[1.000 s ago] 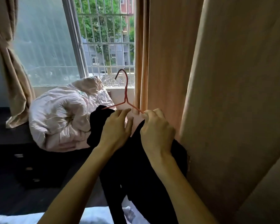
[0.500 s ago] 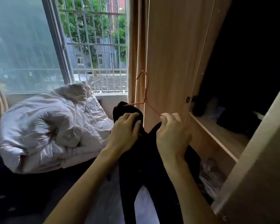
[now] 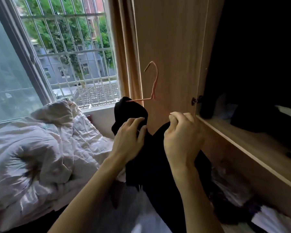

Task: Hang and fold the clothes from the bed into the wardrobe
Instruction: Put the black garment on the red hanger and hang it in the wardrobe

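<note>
A black garment point(image 3: 151, 158) hangs on a thin pink wire hanger point(image 3: 154, 81) held up in front of the wardrobe. My left hand point(image 3: 129, 140) grips the garment's left shoulder, where the hanger's arm pokes out of the cloth. My right hand point(image 3: 181, 138) is closed on the right shoulder, hiding that end of the hanger. The hook points left, level with the wardrobe's wooden side panel point(image 3: 171, 47). The open wardrobe point(image 3: 259, 64) on the right is dark inside.
A wooden shelf point(image 3: 242, 143) in the wardrobe carries dark folded items. More clothes lie below it at the lower right. A crumpled pale duvet point(image 3: 40, 148) fills the bed on the left. Behind it are a barred window point(image 3: 65, 47) and a tan curtain point(image 3: 124, 47).
The view has swung right and the open wardrobe interior now shows. Both hands have carried the garment and hanger toward the wardrobe, and the hanger's right arm is now hidden by my right hand.
</note>
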{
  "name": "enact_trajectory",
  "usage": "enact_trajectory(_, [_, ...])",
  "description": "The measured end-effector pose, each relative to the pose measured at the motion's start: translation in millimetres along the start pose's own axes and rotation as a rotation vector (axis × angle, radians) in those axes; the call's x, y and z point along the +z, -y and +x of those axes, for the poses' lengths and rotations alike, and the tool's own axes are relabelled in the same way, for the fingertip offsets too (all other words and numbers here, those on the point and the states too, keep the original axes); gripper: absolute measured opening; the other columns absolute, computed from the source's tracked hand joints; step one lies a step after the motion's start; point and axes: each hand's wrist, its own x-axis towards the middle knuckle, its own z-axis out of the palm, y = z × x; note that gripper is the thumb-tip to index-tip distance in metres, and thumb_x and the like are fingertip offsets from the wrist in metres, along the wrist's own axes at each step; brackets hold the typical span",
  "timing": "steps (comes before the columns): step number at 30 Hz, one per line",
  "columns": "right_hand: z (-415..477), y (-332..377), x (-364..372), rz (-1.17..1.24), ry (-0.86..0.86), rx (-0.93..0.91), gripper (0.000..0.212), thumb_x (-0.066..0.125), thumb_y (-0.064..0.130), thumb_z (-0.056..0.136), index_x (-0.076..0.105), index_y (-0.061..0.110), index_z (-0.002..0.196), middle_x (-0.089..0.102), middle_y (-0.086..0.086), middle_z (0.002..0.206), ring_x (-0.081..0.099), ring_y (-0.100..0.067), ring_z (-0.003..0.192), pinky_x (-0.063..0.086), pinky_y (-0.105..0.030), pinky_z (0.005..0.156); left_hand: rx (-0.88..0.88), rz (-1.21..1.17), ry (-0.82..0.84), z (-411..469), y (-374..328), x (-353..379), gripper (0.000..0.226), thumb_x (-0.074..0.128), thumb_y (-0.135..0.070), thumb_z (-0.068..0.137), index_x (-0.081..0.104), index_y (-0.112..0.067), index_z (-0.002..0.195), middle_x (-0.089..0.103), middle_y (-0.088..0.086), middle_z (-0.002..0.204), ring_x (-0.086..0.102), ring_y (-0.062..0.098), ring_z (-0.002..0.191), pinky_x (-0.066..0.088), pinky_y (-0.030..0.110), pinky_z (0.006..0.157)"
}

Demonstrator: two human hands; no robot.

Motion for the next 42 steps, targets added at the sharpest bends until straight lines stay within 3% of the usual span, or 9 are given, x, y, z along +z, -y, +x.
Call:
enact_trajectory(4, [29.3,6.1,59.0,-0.057,-0.108,-0.003,0.013,0.06,0.016,0.091,0.072,0.015,0.094,0.066,0.005,0.086,0.062,-0.013,0.067,0.032,-0.012,0.051,0.148,-0.091,0.047,80.6,44.0,27.7,0.04,0.042,-0.038,0.094,0.058,-0.017,0.124,0.06,0.002,0.119,0.057,0.019,0.108,0.047,0.035,0.09])
enact_trajectory(7, [45.2,19.2,102.6,-0.17,-0.229,-0.003,0.012,0.06,0.016,0.091,0.072,0.015,0.093,0.066,0.006,0.087,0.064,-0.014,0.067,0.046,-0.024,0.052,0.321,-0.201,0.067,139.6,72.5,44.7,0.037,0.041,-0.036,0.095,0.057,-0.018,0.123,0.059,0.0,0.117,0.056,0.017,0.107,0.047,0.034,0.088])
enact_trajectory(10, [67.6,35.4,132.3,-0.259,-0.297,0.029,0.014,0.059,0.016,0.091,0.072,0.014,0.095,0.066,0.006,0.088,0.065,-0.015,0.069,0.052,-0.029,0.053,0.417,-0.282,0.102,185.9,87.4,53.8,0.039,0.041,-0.037,0.094,0.057,-0.018,0.124,0.059,0.0,0.119,0.055,0.017,0.108,0.047,0.033,0.087])
enact_trajectory(14, [101.1,52.2,136.3,-0.408,-0.355,0.08,0.012,0.06,0.015,0.091,0.072,0.014,0.095,0.066,0.006,0.087,0.065,-0.013,0.07,0.04,-0.013,0.053,0.524,-0.352,0.19,223.1,84.8,54.4,0.04,0.042,-0.037,0.095,0.056,-0.018,0.127,0.058,-0.002,0.122,0.056,0.017,0.109,0.045,0.03,0.088])
enact_trajectory(17, [129.9,61.3,125.6,-0.501,-0.419,0.086,0.009,0.063,0.015,0.09,0.072,0.013,0.093,0.065,0.005,0.084,0.065,-0.015,0.064,0.029,-0.01,0.051,0.578,-0.455,0.182,251.1,66.4,52.7,0.041,0.041,-0.039,0.094,0.055,-0.021,0.128,0.058,-0.007,0.122,0.053,0.013,0.112,0.045,0.028,0.09])
enact_trajectory(22, [173.1,65.8,98.7,-0.635,-0.465,0.061,0.013,0.06,0.016,0.091,0.072,0.014,0.094,0.064,0.005,0.086,0.063,-0.014,0.064,0.029,-0.011,0.05,0.693,-0.558,0.179,284.1,28.6,57.8,0.039,0.04,-0.041,0.096,0.052,-0.025,0.131,0.054,-0.012,0.125,0.05,0.008,0.117,0.042,0.026,0.095])
enact_trajectory(25, [198.3,60.6,81.1,-0.692,-0.446,0.085,0.017,0.055,0.022,0.094,0.07,0.018,0.099,0.063,0.008,0.091,0.064,-0.015,0.069,0.039,-0.019,0.054,0.736,-0.62,0.149,308.3,0.9,63.5,0.038,0.043,-0.039,0.096,0.051,-0.026,0.131,0.053,-0.013,0.126,0.048,0.006,0.117,0.04,0.023,0.095])
enact_trajectory(30, [234.6,47.1,43.9,-0.808,-0.499,0.139,0.021,0.049,0.028,0.096,0.068,0.025,0.106,0.061,0.011,0.097,0.063,-0.012,0.076,0.018,-0.007,0.052,0.806,-0.688,0.121,340.2,-57.7,77.2,0.04,0.04,-0.042,0.097,0.051,-0.023,0.131,0.053,-0.012,0.125,0.049,0.007,0.116,0.043,0.027,0.094])
enact_trajectory(42, [333.6,27.6,-6.8,-0.988,-0.604,0.145,0.022,0.049,0.02,0.097,0.066,0.026,0.11,0.06,0.008,0.104,0.065,-0.018,0.082,0.019,-0.016,0.048,0.876,-0.764,0.078,407.5,-181.3,107.6,0.039,0.045,-0.039,0.096,0.05,-0.024,0.132,0.053,-0.009,0.127,0.049,0.009,0.118,0.042,0.027,0.097])
